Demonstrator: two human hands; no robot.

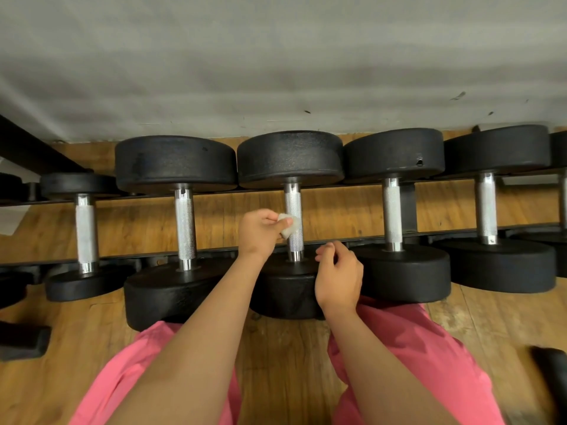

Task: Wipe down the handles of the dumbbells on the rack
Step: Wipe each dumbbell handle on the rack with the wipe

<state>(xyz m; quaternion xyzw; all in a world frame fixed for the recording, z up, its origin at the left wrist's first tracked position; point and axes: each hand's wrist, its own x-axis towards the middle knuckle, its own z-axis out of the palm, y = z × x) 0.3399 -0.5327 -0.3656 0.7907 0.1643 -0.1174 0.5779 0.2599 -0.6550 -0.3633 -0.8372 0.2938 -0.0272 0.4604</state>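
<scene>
Wiping the middle dumbbell's knurled handle (293, 210) is the step we judge to be in hand. Our left hand (260, 233) pinches a small wad of white cloth (290, 226) between thumb and fingers and presses it against the left side of that handle, a little nearer than its midpoint. Our right hand (339, 276) holds nothing; its fingers are loosely curled and it hovers over the near head (288, 289) of the same dumbbell, just right of the handle's near end.

The dumbbells lie in a row across the rack (214, 251), handles running near to far, over a wooden floor (291, 363). Two handles sit to the left, the nearer neighbour (185, 222) and a smaller one (86, 228), and two more to the right (392, 214) and (487, 207), with another barely showing at the right edge.

We cannot tell from here which handles are already clean. Next, we judge the cloth needs to run along the full knurled length and around to the far side and underside, then shift to a neighbouring handle. The wad is small, so the pinch must stay firm against the rough knurling.
</scene>
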